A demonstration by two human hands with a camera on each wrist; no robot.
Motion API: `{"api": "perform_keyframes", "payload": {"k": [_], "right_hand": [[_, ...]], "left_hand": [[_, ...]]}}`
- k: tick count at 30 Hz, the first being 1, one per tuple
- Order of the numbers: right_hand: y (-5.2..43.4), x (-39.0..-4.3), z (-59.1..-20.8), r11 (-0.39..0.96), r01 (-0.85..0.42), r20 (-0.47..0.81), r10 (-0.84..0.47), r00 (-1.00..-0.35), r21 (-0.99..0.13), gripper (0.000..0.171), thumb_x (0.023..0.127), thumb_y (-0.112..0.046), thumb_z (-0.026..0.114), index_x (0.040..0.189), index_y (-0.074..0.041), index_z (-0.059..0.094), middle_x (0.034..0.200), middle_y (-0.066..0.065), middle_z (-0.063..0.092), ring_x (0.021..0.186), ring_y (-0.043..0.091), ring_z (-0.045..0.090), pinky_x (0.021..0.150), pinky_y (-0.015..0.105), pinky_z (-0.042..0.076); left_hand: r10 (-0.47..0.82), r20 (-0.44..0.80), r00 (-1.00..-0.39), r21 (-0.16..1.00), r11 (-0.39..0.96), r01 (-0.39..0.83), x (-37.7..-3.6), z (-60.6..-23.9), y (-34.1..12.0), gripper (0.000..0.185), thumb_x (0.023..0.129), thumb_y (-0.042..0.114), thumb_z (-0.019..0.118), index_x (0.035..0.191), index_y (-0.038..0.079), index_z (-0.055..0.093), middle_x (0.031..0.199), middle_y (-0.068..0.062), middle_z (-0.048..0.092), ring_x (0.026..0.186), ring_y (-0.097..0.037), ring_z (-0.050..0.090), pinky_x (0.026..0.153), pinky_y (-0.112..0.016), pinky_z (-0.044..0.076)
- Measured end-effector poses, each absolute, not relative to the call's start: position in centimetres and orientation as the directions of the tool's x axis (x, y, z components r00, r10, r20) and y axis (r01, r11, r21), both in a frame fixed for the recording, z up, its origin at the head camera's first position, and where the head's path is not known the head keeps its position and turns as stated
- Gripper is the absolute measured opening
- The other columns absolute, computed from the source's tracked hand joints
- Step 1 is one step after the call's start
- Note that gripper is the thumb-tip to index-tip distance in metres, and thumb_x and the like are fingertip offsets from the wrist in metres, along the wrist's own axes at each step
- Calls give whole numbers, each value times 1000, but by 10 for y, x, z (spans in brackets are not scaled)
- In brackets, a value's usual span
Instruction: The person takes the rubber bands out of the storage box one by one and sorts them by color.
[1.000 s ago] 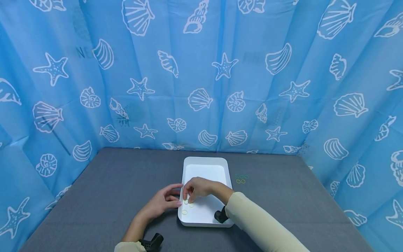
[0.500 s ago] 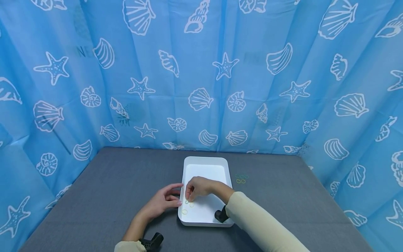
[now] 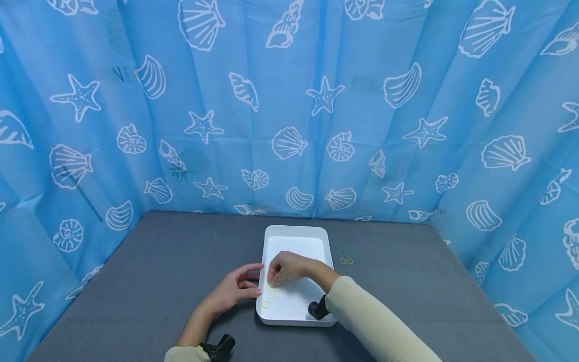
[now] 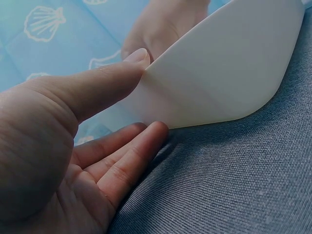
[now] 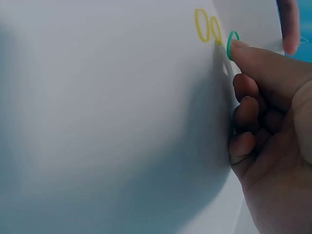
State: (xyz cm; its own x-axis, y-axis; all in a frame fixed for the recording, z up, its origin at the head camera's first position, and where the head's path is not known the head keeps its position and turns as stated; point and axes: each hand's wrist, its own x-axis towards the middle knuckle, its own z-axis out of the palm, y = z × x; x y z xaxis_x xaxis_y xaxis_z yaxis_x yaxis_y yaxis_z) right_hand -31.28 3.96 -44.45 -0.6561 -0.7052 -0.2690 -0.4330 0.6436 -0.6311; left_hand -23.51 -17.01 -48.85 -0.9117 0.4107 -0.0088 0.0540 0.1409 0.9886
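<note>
Right hand pinches a green ring inside a white tray

At the bottom edge of the head view, a cream left sleeve ends at a black wrist device; a cream right sleeve reaches in from the lower right. The left hand, low and just left of centre, has its fingers loosely spread, touching the left wall of the white tray (in the left wrist view the thumb tip lies at the rim).

Near the tray's lower left corner, two yellow rings lie on its floor, a little apart. Just above them is the right hand, its thumb narrowed on the green ring, which stands tilted at the thumb tip in the upper right of the right wrist view; the other fingers are curled.

Right of the tray, on the grey table, lie three green rings in a row, with a yellow pair just below. Across the top hangs a blue curtain with white shells and starfish.
</note>
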Motion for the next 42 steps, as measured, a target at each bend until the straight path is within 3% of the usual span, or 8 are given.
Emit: {"api": "perform_keyframes", "payload": {"k": [19,29,42], "right_hand": [[71,-328,-437,622,-435,-119,-650,-750,-651,9,86,-4,73,80,-9,71,71,-5,62,68,10,52,65,25,44],[96,-330,-426,648,-333,-89,-529,-844,-685,7,89,-8,71,82,-7,70,75,-2,62,73,14,52,68,30,45],[135,-331,-425,639,-312,25,-416,-909,-703,7,90,-5,69,82,-7,70,79,0,62,73,17,52,67,31,45]], "left_hand": [[387,-33,-921,986,161,32,-235,-491,-170,66,88,15,73,145,4,42,129,-20,53,99,-24,64,81,-35,54],[382,-36,-924,985,169,31,-236,-492,-169,67,87,18,75,145,7,44,128,-19,54,98,-24,63,82,-36,53],[375,-33,-926,982,187,40,-234,-488,-168,68,87,18,75,145,7,43,129,-19,54,98,-24,63,82,-36,53]]}}
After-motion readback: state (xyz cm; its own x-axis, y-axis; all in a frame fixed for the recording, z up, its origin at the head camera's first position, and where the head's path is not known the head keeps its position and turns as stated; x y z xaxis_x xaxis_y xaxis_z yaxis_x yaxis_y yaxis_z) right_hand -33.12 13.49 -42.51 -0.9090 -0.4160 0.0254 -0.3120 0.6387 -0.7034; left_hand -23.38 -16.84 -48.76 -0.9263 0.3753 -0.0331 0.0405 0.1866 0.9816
